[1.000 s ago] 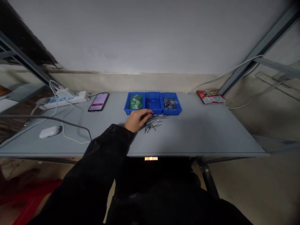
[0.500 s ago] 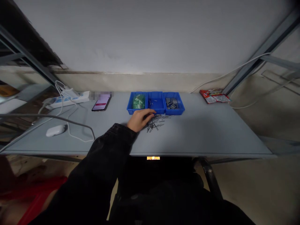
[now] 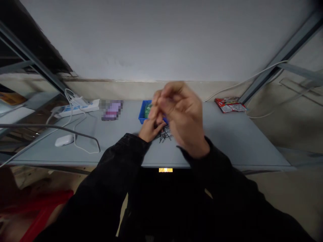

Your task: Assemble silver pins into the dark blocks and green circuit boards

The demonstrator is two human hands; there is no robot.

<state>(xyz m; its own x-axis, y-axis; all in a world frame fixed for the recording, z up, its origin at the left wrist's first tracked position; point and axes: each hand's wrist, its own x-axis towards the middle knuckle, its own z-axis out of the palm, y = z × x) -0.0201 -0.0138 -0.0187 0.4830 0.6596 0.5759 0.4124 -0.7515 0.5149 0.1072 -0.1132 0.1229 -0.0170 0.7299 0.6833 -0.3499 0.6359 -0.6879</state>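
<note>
My left hand (image 3: pixel 149 128) rests low on the table beside a pile of thin metal pins (image 3: pixel 165 135), its fingers apart at the pile's left edge. Raised nearer the camera is my right hand (image 3: pixel 183 116), blurred, with thumb and fingers pressed together; anything between them cannot be made out. It covers much of the row of blue bins. The left blue bin (image 3: pixel 140 116) still shows, with green material (image 3: pixel 147 110) inside. The other bins are almost wholly hidden behind my right hand.
A phone (image 3: pixel 112 110), a white power strip (image 3: pixel 88 106) with cables and a white case (image 3: pixel 64 140) lie on the left of the grey table (image 3: pixel 237 141). A red packet (image 3: pixel 230 105) lies at the back right. A red stool (image 3: pixel 42 208) stands at lower left.
My right hand has come into view and risen in front of the bins, hiding most of them. My left hand has stayed nearly in place beside the pins.
</note>
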